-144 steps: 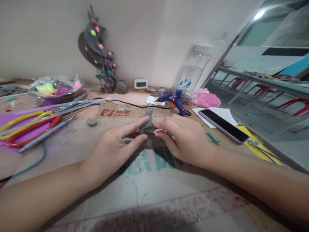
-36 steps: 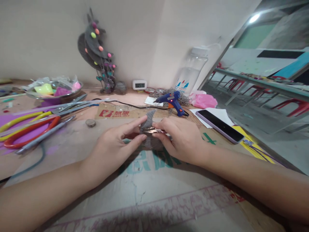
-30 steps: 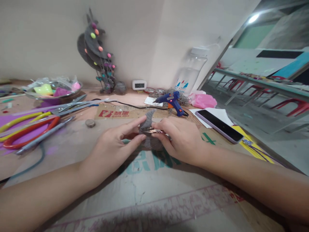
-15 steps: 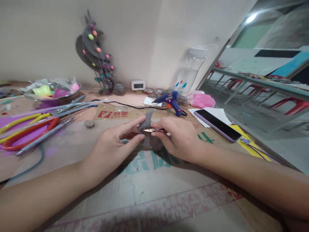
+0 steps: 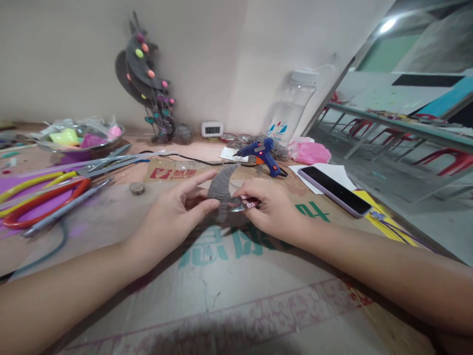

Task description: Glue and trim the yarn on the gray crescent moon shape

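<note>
Cardboard (image 5: 170,291) lies under the grey crescent (image 5: 220,188), with red stools (image 5: 457,159) farther off

Brightness: rather dim and greyish, colours a little washed out
Visible source: one white lamp (image 5: 388,24) at upper right, with glare around
Shadows: soft and dark, under both forearms and at bottom centre
Sharpness: moderate, slightly soft at the fingers (image 5: 211,204), blurry on far background
Distortion: wide-angle, edges stretched and tilted
</note>
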The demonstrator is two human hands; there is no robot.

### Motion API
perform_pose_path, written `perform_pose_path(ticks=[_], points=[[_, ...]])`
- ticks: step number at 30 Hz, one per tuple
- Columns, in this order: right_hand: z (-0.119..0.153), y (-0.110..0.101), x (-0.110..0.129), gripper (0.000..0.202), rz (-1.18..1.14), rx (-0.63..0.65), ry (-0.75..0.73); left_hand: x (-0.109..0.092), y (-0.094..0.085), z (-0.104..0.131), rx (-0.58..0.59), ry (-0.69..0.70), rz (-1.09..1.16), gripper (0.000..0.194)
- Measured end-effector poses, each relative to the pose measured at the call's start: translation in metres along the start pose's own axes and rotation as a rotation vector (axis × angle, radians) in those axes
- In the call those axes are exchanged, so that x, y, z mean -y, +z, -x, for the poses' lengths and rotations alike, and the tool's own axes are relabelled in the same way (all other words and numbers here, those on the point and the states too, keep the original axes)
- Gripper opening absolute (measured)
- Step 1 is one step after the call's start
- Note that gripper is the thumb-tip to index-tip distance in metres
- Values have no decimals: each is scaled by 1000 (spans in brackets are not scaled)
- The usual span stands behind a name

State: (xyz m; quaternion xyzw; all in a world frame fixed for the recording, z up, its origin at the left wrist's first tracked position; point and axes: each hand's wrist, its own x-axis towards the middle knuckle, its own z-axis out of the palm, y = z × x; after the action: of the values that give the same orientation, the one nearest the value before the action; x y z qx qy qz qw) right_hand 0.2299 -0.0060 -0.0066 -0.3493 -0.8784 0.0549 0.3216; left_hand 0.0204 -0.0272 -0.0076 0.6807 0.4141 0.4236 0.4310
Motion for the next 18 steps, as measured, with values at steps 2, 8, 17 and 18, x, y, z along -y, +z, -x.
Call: perform_pose_path(ticks=[2, 8, 17, 18], points=[[0, 2, 1, 16, -37, -2, -22, 2, 0, -1, 15, 2, -75, 52], [0, 6, 5, 16, -92, 5, -16, 4, 0, 0, 49, -19, -335, 32], [0, 8, 0, 13, -154, 11, 143, -7, -3, -1, -109, -24, -202, 41], [-1, 8, 0, 12, -156, 24, 147, -7, -3, -2, -103, -21, -217, 40]])
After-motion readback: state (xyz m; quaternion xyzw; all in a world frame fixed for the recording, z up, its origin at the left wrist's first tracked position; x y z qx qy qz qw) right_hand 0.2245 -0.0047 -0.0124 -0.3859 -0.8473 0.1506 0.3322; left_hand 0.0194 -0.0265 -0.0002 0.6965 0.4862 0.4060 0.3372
